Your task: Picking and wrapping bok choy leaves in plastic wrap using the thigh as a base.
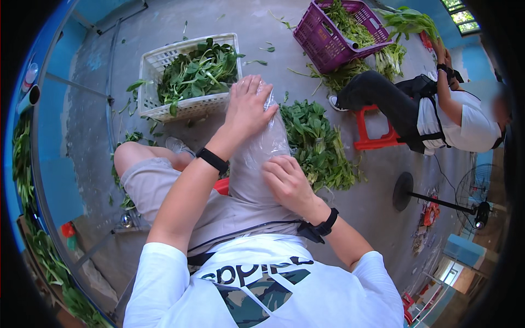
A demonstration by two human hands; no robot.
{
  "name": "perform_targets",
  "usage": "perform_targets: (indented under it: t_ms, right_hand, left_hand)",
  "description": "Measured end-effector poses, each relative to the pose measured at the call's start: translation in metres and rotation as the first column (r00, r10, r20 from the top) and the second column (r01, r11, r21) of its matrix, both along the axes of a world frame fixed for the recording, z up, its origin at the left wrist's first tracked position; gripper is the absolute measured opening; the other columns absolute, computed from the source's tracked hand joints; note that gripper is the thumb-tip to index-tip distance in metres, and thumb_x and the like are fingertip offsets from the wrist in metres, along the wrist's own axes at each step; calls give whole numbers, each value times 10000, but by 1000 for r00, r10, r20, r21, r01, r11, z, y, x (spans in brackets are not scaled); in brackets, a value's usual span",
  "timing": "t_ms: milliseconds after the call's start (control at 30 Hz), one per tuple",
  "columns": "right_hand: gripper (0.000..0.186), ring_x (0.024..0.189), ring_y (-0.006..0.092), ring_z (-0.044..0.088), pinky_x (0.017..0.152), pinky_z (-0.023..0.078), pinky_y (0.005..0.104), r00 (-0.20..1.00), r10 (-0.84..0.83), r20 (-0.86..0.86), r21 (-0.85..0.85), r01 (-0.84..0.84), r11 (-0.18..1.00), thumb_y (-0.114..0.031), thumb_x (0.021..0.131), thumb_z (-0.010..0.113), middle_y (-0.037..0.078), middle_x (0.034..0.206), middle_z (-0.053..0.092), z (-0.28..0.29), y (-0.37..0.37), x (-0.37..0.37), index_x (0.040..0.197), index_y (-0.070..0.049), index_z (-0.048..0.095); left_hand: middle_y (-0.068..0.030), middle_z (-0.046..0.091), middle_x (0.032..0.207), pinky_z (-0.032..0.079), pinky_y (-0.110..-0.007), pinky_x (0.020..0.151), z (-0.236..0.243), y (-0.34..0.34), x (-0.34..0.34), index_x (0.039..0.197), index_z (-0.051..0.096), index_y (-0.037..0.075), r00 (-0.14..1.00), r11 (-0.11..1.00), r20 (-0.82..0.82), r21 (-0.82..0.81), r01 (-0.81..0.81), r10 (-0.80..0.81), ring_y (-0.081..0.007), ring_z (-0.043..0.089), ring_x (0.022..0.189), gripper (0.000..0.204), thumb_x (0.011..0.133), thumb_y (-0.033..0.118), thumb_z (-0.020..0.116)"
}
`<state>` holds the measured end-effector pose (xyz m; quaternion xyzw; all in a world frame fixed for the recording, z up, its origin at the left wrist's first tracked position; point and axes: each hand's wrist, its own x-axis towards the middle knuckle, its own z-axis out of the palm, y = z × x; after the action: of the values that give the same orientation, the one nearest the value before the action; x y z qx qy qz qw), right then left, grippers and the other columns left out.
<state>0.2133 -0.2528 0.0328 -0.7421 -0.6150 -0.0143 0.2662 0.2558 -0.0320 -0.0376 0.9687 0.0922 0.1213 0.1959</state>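
Clear plastic (278, 131) over my right thigh (257, 210), thin crinkly stuff; it runs along the top from about mid-thigh to the knee end, and honestly I can't tell if it's a loose sheet or a flattened bag. My left hand (249, 109) lies palm down over the knee end, thumb out to the side, not clenched on anything; that puts it just beside the near right corner of the white crate (186, 109), the one with leafy greens (191, 74) heaped in it. My right hand (287, 180) is at the thigh's outer edge, fingers half curled on the film; can't tell whether I'm pinching a fold or only resting there.

Handling-wise I'd guess it weighs next to nothing; it's limp, probably slippery against itself, and likely to tear if a nail digs in; so I'd hold it with a flat palm at the knee end and a light fingertip pinch at the outer edge. The pile of greens (317, 142) on the floor (366, 229), past that outer edge, looks heavier and easier to bruise; I'd grab those by the stems, not the leaves.
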Motion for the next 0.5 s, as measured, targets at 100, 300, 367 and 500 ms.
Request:
perform_targets:
  t_ms: [100, 300, 367, 500]
  right_hand:
    - [218, 1121, 273, 651, 1011, 511, 440, 999, 33, -17, -25, -34, 999, -95, 836, 688, 95, 1153, 678, -4, -2, -11, 1038, -12, 671]
    - [244, 1105, 273, 663, 991, 525, 434, 997, 47, -62, -28, -49, 998, -93, 812, 670, 109, 1161, 685, -3, -4, -25, 1040, -7, 669]
    - [244, 1099, 273, 666, 977, 530, 428, 996, 50, -71, -22, -52, 998, -90, 807, 670, 113, 1160, 686, -3, -3, -29, 1036, -6, 668]
    - [250, 1086, 265, 671, 939, 536, 395, 996, 50, -77, -39, -53, 998, -99, 799, 664, 117, 1155, 695, -1, 2, -35, 1028, 0, 674]
  left_hand:
    - [-173, 465, 1603, 252, -587, 1245, -4, 1, -1, 1453, 619, 154, 1000, 1000, 11, 8, -2, 2, -353, 356, 1534, 591, 963, 484, 658]
    - [-179, 454, 1615, 245, -584, 1259, -3, 2, -1, 1461, 612, 158, 1000, 1000, -1, 6, 5, -5, -358, 342, 1546, 589, 972, 484, 651]
    - [-182, 456, 1613, 255, -576, 1260, -1, 1, -1, 1453, 614, 159, 1000, 1000, -4, 1, 7, -7, -368, 346, 1540, 575, 971, 467, 665]
    - [-185, 448, 1615, 254, -583, 1258, -2, 0, 0, 1454, 607, 161, 1000, 1000, -9, 10, 1, -1, -370, 344, 1541, 580, 970, 475, 664]
